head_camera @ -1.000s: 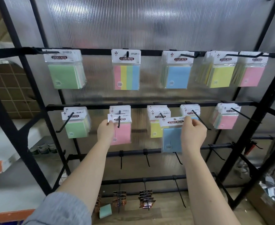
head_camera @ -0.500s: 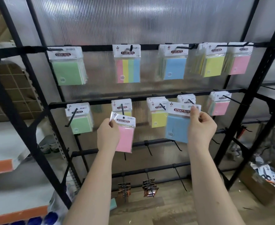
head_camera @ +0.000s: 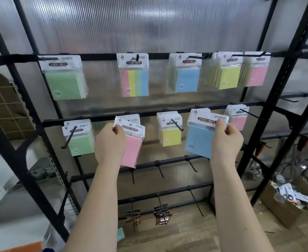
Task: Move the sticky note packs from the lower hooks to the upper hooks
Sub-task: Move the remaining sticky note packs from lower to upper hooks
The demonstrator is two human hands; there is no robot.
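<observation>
Two sticky note packs in hand, clear of the lower hooks, upper row not yet reached.

My left hand (head_camera: 111, 142) pinches the header card of a pink pack (head_camera: 132, 144); my right hand (head_camera: 226, 139) pinches a blue pack (head_camera: 200, 139), both held in front of the rack's lower rail (head_camera: 149, 113). Packs: flat paper squares in glossy, slippery clear sleeves with punched white card tops. Risk, as I judge it: a small hole missing a thin black upper hook (head_camera: 197, 56), or the sleeve slipping from a corner pinch and dropping to the floor.
</observation>
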